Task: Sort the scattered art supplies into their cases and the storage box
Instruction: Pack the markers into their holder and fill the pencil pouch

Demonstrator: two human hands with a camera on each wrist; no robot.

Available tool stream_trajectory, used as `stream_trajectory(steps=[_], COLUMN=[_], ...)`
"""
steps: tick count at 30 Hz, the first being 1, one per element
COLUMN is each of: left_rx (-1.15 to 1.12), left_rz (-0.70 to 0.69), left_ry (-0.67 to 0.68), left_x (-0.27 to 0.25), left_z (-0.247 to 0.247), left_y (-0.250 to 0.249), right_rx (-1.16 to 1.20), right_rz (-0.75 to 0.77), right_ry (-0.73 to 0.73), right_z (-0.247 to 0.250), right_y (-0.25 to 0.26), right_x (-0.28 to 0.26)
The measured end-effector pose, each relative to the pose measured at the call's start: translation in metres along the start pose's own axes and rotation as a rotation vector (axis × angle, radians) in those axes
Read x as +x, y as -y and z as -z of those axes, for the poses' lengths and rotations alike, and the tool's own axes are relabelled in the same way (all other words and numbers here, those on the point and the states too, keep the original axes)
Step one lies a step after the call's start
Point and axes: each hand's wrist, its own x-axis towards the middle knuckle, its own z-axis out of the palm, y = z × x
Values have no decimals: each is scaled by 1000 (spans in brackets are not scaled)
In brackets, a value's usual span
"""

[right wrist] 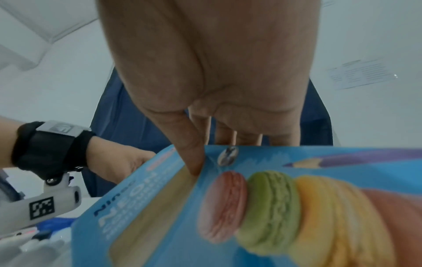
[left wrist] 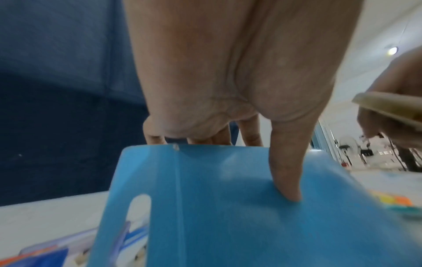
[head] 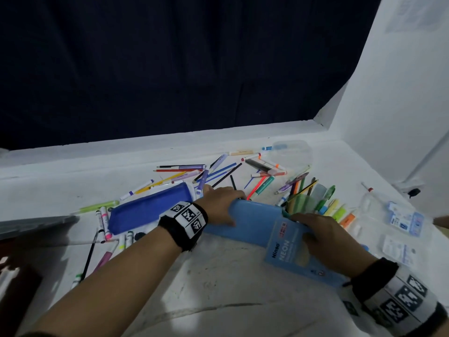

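Together, both hands hold a light blue pencil case [head: 264, 227] near the desk's [head: 218, 283] front edge. Left hand [head: 218, 205] grips its far end, fingers [left wrist: 248, 133] curled over the edge, thumb pressed on the face. Right hand [head: 323, 237] clamps the printed end likewise, thumb on the label. Loose pencils and markers [head: 189, 173] lie scattered toward the back edge; a dark blue pouch [head: 148, 210] sits just left.

Both hands reaching forward, left hand [head: 222, 203] and right hand [head: 325, 235] gripping, thumbs on top
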Motion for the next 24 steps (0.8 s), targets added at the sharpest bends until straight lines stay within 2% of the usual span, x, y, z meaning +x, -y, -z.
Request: stream_trajectory(steps=[2,5,9,11,13,17,21,24], left_rx=[-24,-30,-60,-49,-39,-55,-169,-202], left_rz=[-1,70,137,179,231,296,300,313], left_ry=[-75,-217,-484,-563,-546,-400,-234,-215], left_x=[-14,-50,-122,-161,-195,-242,-263,-266], left_z=[10,22,20,10,-4,-43,-77,-87], left_y=[-2,-3,5,10,13,21,27,25], right_rx=[27,76,120,93,34,-133,-161,-226], right_rz=[12,65,151,194,227,265,299,326], right_ry=[-18,2,78,132,168,254,310,391], right_z=[4,7,-3,-13,-25,-47,-53,-54], right_y=[7,18,28,33,40,58,68,66], right_x=[-2,-3,-6,-6,-5,-6,-10,-12])
